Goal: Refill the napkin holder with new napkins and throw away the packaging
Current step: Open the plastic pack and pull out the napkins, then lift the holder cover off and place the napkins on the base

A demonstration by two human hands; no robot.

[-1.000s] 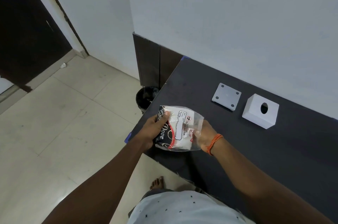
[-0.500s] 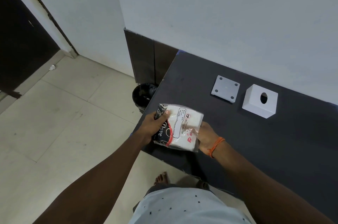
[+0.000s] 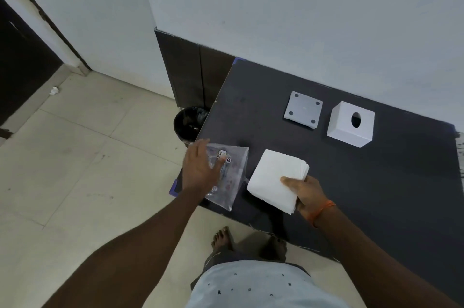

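My right hand (image 3: 305, 193) grips a white stack of napkins (image 3: 275, 178) by its near right corner, low over the dark table (image 3: 376, 182). The empty clear plastic packaging (image 3: 232, 177) lies flat at the table's front left corner. My left hand (image 3: 199, 169) rests on its left part with fingers spread, not gripping it. Farther back stands the white cube napkin holder (image 3: 350, 124) with an oval hole in its top. Its grey square base plate (image 3: 303, 113) lies separately to the left of it.
A black bin (image 3: 189, 123) with a dark liner stands on the tiled floor just left of the table, against a dark cabinet. The white wall runs behind the table. My bare feet (image 3: 223, 238) show below the table's front edge.
The napkins have come out of the packaging. My right hand now holds the bare stack to the right, and my left hand has let the empty wrapper down flat on the table.
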